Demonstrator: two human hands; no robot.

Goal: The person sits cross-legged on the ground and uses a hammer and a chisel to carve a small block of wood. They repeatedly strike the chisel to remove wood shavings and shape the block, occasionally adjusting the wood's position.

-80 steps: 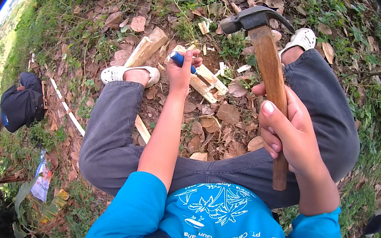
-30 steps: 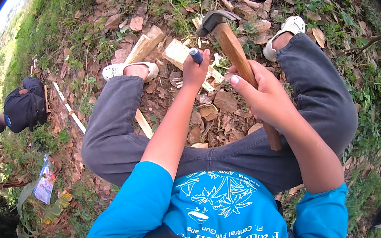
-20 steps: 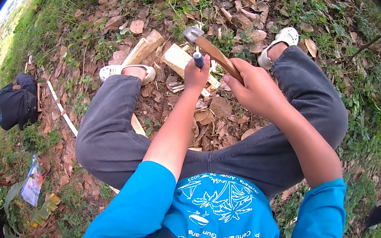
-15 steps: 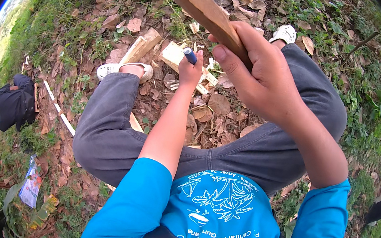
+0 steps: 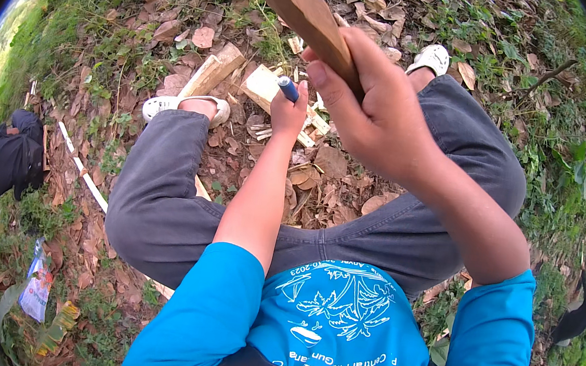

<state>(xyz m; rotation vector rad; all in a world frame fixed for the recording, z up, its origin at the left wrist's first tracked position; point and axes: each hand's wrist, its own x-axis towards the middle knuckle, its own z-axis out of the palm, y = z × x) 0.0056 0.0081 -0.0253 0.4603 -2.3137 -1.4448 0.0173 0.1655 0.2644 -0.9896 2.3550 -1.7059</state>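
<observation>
My right hand [image 5: 381, 124] is wrapped round the wooden handle of a hammer [image 5: 305, 16], raised high before me. Its dark metal head sits at the top edge and is partly cut off. Lower down, my left hand [image 5: 288, 116] is closed on a chisel [image 5: 288, 88] with a blue handle, whose end sticks up out of the fist. The chisel's blade is hidden. Just beyond that fist lies a pale block of wood [image 5: 259, 85], with split pieces and chips [image 5: 307, 138] beside it on the ground.
Another chopped wood piece [image 5: 215, 69] lies by my left shoe [image 5: 161, 107]. My knees are spread wide to both sides. Dry leaves and grass cover the ground. A long white strip [image 5: 92, 184], a plastic bag [image 5: 36, 289] and a person in dark clothes [image 5: 15, 155] are at the left.
The hammer and my right hand have shifted slightly left and up in the picture. The whole scene has slid a little left too. My left hand keeps its hold on the chisel.
</observation>
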